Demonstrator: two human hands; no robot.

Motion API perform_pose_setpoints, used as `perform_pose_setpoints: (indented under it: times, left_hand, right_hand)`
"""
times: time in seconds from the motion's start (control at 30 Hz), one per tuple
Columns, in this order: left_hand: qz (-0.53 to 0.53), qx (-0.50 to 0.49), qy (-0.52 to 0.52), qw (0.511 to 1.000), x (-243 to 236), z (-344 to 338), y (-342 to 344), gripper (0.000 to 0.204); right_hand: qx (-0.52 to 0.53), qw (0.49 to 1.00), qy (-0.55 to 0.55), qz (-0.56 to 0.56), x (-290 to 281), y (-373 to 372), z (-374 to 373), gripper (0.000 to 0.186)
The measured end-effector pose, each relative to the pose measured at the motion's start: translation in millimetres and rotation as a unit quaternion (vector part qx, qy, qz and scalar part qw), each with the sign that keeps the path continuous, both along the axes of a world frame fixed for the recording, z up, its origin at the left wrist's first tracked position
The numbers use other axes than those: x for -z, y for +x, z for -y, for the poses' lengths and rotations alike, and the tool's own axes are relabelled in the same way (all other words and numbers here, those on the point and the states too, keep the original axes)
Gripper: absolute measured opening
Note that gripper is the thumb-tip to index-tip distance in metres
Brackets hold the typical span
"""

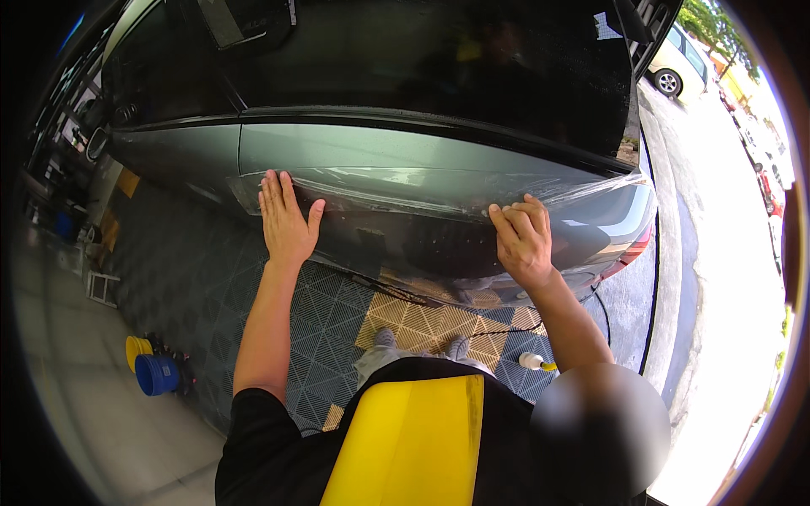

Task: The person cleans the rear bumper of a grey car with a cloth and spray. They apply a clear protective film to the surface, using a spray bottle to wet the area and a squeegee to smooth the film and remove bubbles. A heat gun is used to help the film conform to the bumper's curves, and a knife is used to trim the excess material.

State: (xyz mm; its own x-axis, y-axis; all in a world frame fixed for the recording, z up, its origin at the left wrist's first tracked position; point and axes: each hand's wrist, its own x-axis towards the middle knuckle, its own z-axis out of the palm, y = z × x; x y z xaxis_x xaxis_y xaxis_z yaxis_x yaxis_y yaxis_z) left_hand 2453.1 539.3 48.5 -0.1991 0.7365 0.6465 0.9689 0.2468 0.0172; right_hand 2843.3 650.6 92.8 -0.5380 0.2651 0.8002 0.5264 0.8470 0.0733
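— Layout?
— Grey car [371, 143] at twelve o'clock; clear film [405, 196] lies along its side, long axis nine to three.
— Which hand is nearer the film's gathered tail [601, 187], at three?
— My right hand [523, 242]; my left hand [289, 223] is by the nine o'clock end.
— Grip?
— Left flat, fingers straight, clasping nothing. Right fingers curled at the film; can't tell whether they pinch it.
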Motion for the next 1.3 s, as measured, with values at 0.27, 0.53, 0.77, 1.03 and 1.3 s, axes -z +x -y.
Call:
perform_pose_setpoints:
  times: [0.27, 0.53, 0.77, 1.03, 1.3]
  left_hand:
    - [-0.052, 0.329, 0.023, 0.942, -40, -69, 207, 0.041]
    - [-0.077, 0.09, 0.073, 0.99, -19, -11, -30, 0.029]
    - [-0.038, 0.243, 0.079, 0.966, -27, -40, 101, 0.035]
    - [-0.054, 0.104, 0.094, 0.989, 3, -18, -27, 0.044]
    - [0.002, 0.042, 0.052, 0.998, 32, 6, -65, 0.052]
  right_hand:
    - [0.002, 1.0, -0.023, -0.014, 1, 5, -4, 0.034]
    - [0.004, 0.999, -0.039, -0.035, -15, 1, 7, 0.035]
    - [0.03, 0.998, -0.048, -0.021, -14, 0, 7, 0.031]
    - [0.068, 0.996, -0.049, -0.008, -10, -3, 16, 0.031]
    - [0.113, 0.991, -0.071, 0.005, -2, -5, 15, 0.029]
